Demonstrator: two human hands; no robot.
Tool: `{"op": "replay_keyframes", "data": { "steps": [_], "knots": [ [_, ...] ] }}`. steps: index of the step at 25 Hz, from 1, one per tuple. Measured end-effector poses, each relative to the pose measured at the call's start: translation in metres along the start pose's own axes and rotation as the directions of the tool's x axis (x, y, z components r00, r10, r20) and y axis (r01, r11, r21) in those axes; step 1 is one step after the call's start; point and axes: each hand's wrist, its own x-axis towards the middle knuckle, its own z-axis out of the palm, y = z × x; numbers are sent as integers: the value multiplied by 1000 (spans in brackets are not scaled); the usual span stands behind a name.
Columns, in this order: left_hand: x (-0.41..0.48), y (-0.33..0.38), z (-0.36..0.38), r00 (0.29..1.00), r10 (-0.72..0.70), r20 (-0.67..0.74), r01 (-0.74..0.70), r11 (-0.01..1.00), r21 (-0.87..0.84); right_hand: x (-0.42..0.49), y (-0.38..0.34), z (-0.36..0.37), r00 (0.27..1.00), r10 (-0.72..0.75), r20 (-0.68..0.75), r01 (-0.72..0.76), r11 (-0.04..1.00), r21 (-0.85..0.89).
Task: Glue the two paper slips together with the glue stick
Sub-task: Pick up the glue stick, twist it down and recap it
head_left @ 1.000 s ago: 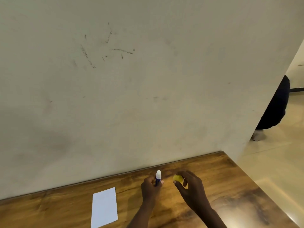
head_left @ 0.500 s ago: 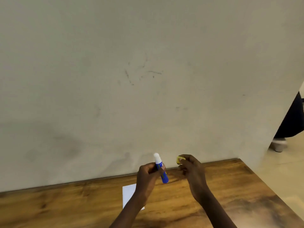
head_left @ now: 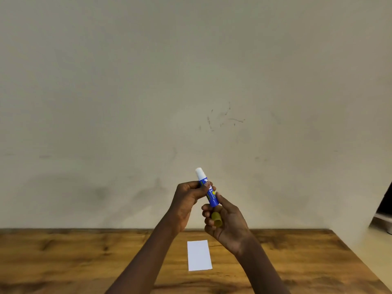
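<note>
A blue glue stick (head_left: 209,190) with its white glue end up is held in the air in front of the wall, uncapped. My left hand (head_left: 186,199) grips its upper barrel. My right hand (head_left: 226,222) holds the yellow cap (head_left: 216,219) in its palm while its thumb and forefinger touch the stick's lower end. Below the hands, one white paper slip (head_left: 199,255) lies flat on the wooden table (head_left: 63,262). I see only this one slip.
A plain beige wall (head_left: 191,81) with faint scuff marks rises directly behind the table. The table's right edge drops to a pale floor (head_left: 379,257), where a dark shape stands at the frame's right border.
Both hands have risen off the table with the glue stick and the cap. My right hand has come in to touch the stick's base. The view has swung, centring the slip.
</note>
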Motion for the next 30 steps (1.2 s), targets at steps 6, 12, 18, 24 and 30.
{"op": "replay_keyframes", "data": {
  "steps": [6,12,18,24,30],
  "knots": [
    [-8,24,-4,997,25,-72,-32,994,-107,-6,3,23,976,-216,7,216,976,-28],
    [-6,29,2,989,105,-104,-105,994,10,-5,12,28,772,-627,-101,497,695,-520],
    [-1,38,-4,994,89,60,-89,996,-1,-10,-5,29,969,-242,56,245,968,-50],
    [6,48,0,993,116,28,-117,991,60,0,-15,38,961,-269,72,262,961,90],
    [12,53,7,980,105,-172,-90,992,89,17,-9,47,716,-684,-136,511,647,-566]
  ]
}}
